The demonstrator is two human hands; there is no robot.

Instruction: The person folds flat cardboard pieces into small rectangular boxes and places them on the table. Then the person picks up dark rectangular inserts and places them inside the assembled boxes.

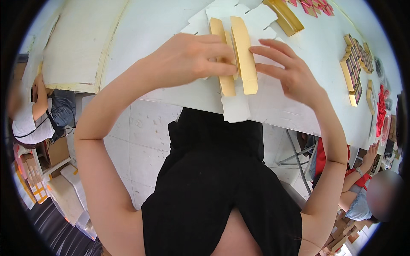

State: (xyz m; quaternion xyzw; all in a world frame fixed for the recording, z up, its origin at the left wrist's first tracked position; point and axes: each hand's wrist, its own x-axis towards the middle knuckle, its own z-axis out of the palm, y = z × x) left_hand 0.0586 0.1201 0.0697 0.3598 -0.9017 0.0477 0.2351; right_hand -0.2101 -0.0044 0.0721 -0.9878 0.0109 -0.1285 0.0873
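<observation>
A gold cardboard box (246, 59), partly folded, lies before me with its long gold walls raised and a white flap (236, 109) reaching toward the table's near edge. My left hand (192, 59) comes over its left wall, with fingers bent into the gap between the gold panels; the fingertips are slightly blurred. On the other side, my right hand (292, 70) has its fingers spread, and the fingertips touch the right gold panel's outer edge. White die-cut cardboard (256, 21) with slotted flaps fans out underneath and beyond the box.
Just past the cardboard, to the right, lies an open gold tray-like box (285, 19). Pink-red pieces (314, 6) sit at the far edge, and small gold-framed boxes (352, 68) cluster at right. Co-workers (34, 115) are at far left and lower right. A folding metal stand (299, 158) is under the table.
</observation>
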